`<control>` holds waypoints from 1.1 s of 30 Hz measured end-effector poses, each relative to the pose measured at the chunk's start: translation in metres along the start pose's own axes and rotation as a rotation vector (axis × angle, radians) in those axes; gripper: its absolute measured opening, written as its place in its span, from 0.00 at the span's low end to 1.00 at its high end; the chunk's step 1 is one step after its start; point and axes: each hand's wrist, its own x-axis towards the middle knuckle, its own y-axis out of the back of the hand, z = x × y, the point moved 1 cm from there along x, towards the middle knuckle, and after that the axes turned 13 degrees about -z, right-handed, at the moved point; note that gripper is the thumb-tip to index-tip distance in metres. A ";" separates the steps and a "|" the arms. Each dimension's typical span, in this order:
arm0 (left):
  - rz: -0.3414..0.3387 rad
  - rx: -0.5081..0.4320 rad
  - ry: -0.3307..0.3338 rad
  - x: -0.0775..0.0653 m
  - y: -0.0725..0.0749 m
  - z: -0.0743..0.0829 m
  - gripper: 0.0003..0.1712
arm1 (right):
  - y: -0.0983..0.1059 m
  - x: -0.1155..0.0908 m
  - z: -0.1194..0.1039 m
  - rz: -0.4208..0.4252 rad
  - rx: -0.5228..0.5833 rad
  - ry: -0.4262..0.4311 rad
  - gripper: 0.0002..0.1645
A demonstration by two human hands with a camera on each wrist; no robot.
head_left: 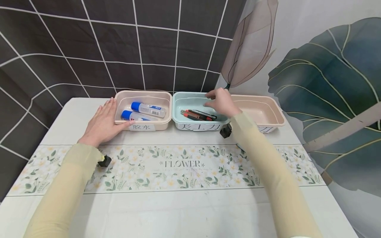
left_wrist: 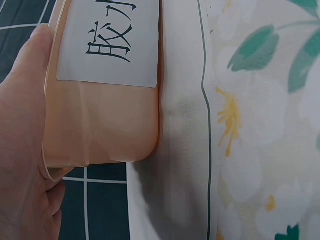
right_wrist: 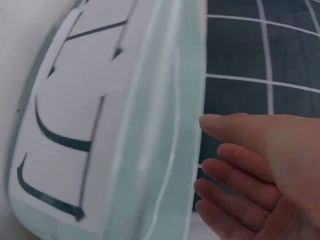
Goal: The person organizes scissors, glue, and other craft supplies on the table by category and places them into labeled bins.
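Note:
My left hand [head_left: 101, 124] lies along the left end of a pink bin [head_left: 163, 126], its thumb stretched along the front rim. Inside that bin are two clear glue bottles [head_left: 152, 110] with blue caps. A light-blue bin [head_left: 190, 97] stands in the middle, with utility knives [head_left: 198, 115] lying together on its floor. Over its right end hovers my right hand [head_left: 223, 103], fingers loosely bent and nothing between them. The right wrist view shows the thumb and fingers [right_wrist: 235, 167] apart from each other beside the blue rim. The left wrist view shows the pink bin's labelled front [left_wrist: 105, 125].
Right of the blue bin stands another pinkish bin [head_left: 257, 104], partly hidden by my right forearm. White labels with black characters mark the bin fronts. A flower-patterned band [head_left: 184, 180] crosses the white table, and a dark gridded cloth [head_left: 157, 46] hangs behind.

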 end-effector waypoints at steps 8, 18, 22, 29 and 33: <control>0.000 -0.002 -0.003 -0.001 0.002 0.001 0.68 | 0.012 -0.025 0.001 0.030 0.061 0.015 0.27; 0.000 -0.004 -0.001 0.000 0.000 -0.001 0.68 | 0.015 -0.056 0.008 0.047 0.137 0.044 0.29; -0.001 -0.008 -0.002 0.000 -0.001 -0.001 0.68 | 0.015 -0.068 0.013 0.057 0.155 0.048 0.29; 0.004 -0.006 -0.004 0.000 0.001 -0.001 0.68 | 0.014 -0.089 0.020 0.091 0.167 0.037 0.30; 0.002 -0.009 -0.006 0.000 0.001 -0.001 0.68 | 0.011 -0.102 0.024 0.102 0.167 0.016 0.30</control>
